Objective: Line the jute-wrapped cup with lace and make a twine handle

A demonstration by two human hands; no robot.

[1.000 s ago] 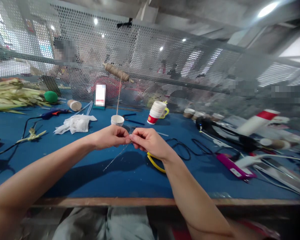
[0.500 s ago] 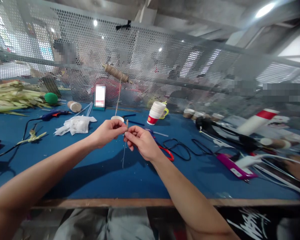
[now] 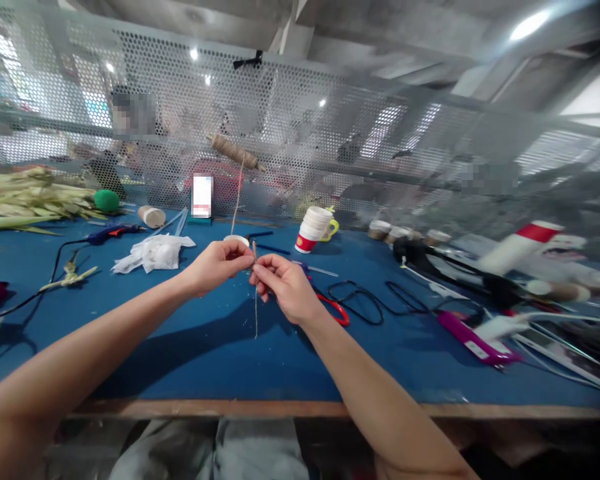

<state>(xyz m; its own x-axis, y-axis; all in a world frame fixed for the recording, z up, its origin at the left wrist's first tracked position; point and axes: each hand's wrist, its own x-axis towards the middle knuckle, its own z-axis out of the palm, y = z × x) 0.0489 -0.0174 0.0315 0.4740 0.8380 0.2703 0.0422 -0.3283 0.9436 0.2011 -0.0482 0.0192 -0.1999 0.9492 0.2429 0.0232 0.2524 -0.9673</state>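
Behind the blue desk [image 3: 190, 347] a perforated metal screen [image 3: 300, 133] is seen, with a spool of twine [image 3: 233, 151] hung on it and a strand led down toward a paper cup [image 3: 236, 239] at the middle of the desk. Above the desk's middle, a thin stick [image 3: 255, 293] is pinched upright between the closed fingertips of the left hand [image 3: 217, 265] and the right hand [image 3: 283, 285], its lower end hanging free over the desk. Red-handled scissors [image 3: 336, 308] are lain just right of the right hand, a stack of paper cups [image 3: 314, 227] is stood toward the far edge, and white cloth [image 3: 153, 252] is left toward the far left.
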